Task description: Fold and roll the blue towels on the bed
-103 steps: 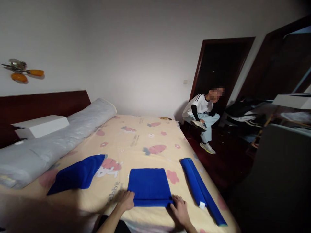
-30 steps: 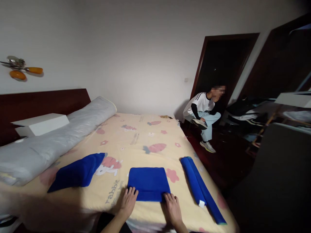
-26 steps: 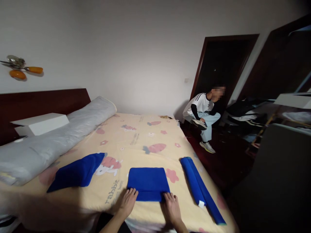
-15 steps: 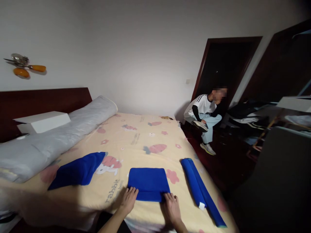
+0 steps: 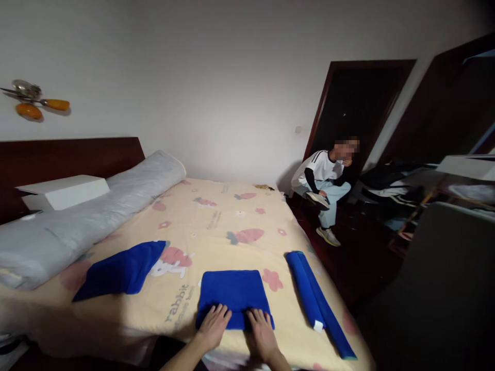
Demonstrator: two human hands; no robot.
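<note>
A blue towel [image 5: 234, 288] lies flat on the bed, its near edge turned over into a narrow strip. My left hand [image 5: 215, 324] is on the left part of that strip, fingers closed over the fold and the thumb hidden. Over its right part, my right hand [image 5: 263, 330] grips the fold in the same way. To the right lies a long, narrow folded blue towel [image 5: 307, 291] with a white tag near its lower end. Another blue towel [image 5: 124, 270] rests loosely creased on the left.
The bed's cream sheet [image 5: 209, 242] has carrot and rabbit prints. A grey rolled bundle [image 5: 96, 211] and a white box [image 5: 77, 193] are by the dark headboard [image 5: 69, 159]. A person [image 5: 325, 180] sits beyond the right edge. A dark panel [image 5: 444, 273] stands at right.
Both hands have moved inward from the towel's near corners and are closer together over the fold. The middle towel has shifted slightly toward me. The other towels stay put.
</note>
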